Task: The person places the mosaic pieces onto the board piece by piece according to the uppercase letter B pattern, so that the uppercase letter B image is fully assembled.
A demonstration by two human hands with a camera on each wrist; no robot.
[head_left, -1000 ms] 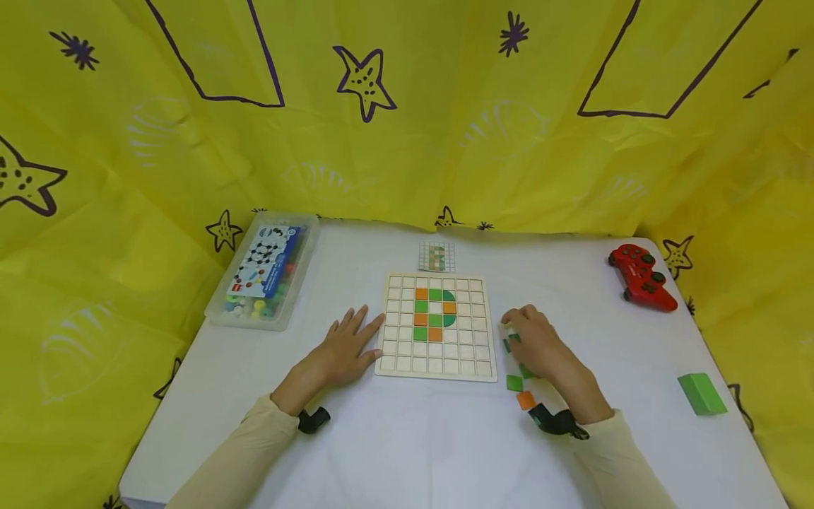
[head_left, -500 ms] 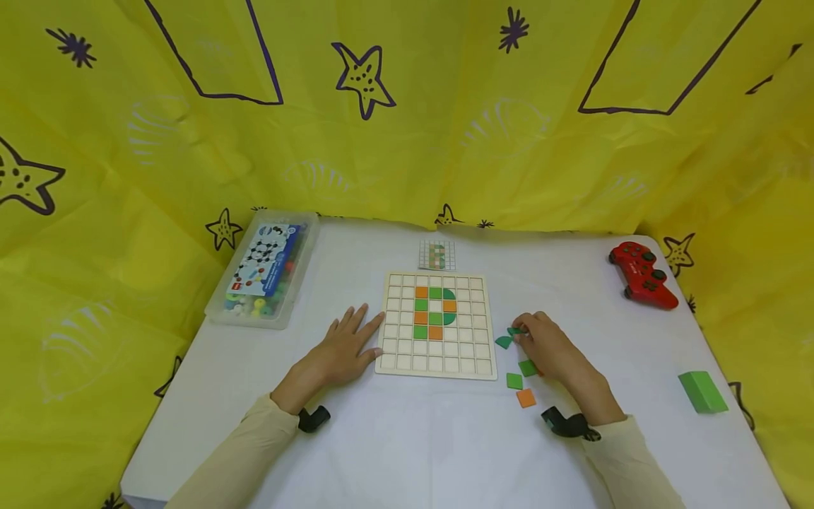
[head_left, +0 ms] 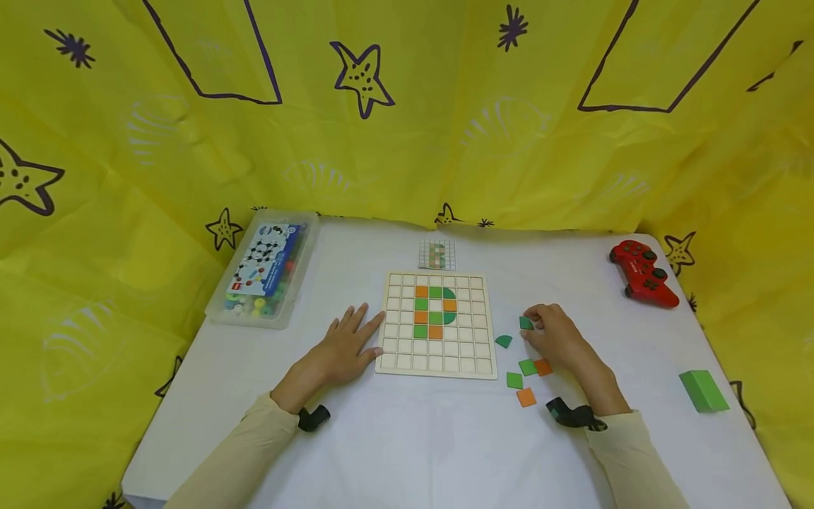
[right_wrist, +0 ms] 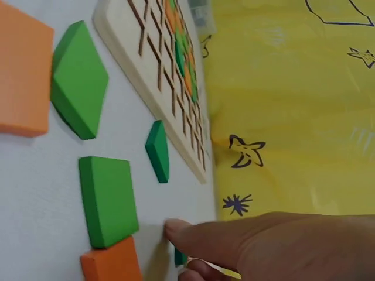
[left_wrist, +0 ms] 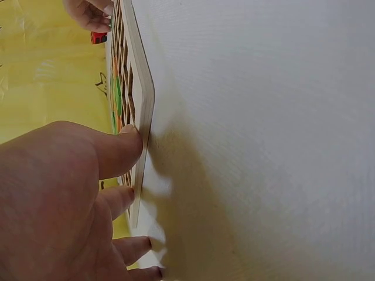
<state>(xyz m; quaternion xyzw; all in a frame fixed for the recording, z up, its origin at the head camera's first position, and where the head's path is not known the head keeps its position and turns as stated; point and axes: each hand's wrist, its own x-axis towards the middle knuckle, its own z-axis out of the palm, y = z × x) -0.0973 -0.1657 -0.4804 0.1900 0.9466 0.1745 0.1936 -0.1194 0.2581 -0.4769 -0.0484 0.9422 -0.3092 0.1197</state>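
Wooden and flat on the white desk (head_left: 394, 452), a gridded board (head_left: 407, 360), about midway between the left and right edges. Bears orange and green tiles (head_left: 421, 319) in the middle cells toward the desk's far edge, with two rounded ones on the right of the pattern. Touches the board's left edge with thumb and forefinger of the left hand (head_left: 340, 353), its fingers straight and spread. Pinches a green quarter-round (head_left: 526, 323) between thumb and forefinger of the right hand (head_left: 555, 339), clear of the board's right edge. Just beside that edge, a second quarter-round (head_left: 504, 341); nearer the wearer, two green squares (head_left: 514, 380) and two orange squares (head_left: 526, 397), one of each touching. Just beyond the board, toward the far edge, a small card (head_left: 437, 254). Near the far left corner, a clear box (head_left: 299, 261); near the far right corner, a red controller (head_left: 642, 272); by the right edge, a green block (head_left: 702, 391). Past the far edge, a yellow curtain (head_left: 407, 162).
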